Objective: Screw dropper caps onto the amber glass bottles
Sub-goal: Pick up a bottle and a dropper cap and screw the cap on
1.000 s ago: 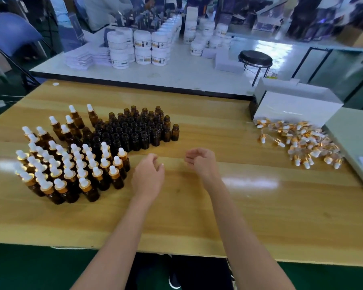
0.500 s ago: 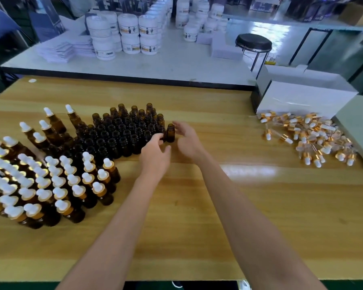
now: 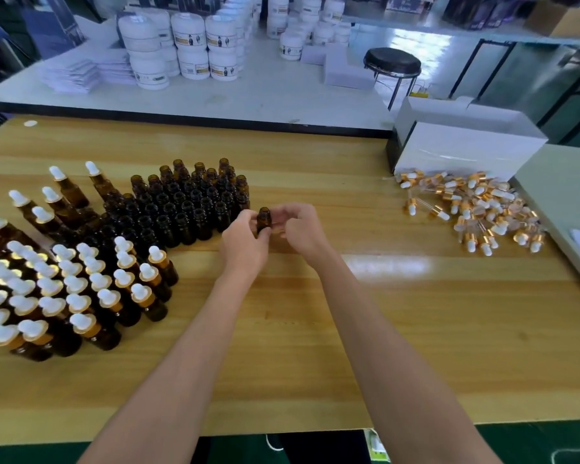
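Pinching one uncapped bottle (image 3: 263, 218) upright with the fingers (image 3: 246, 216) of the left hand (image 3: 245, 246), over the wooden table (image 3: 315, 346). Curling the right hand (image 3: 303, 231) close at that bottle's right side; cannot tell whether its fingertips touch the glass. Just left of the fingers, a block of open bottles (image 3: 181, 209); farther left and nearer the body, rows of capped bottles (image 3: 74, 289) with white bulbs and gold collars. Well right of the fingers, a loose heap of dropper caps (image 3: 476, 209) before a white box (image 3: 466, 145). Beyond the fingers, on a white bench (image 3: 265, 92), stacked white tubs (image 3: 188, 45) with yellow-banded labels and a small dark figure; lettering too small to read.
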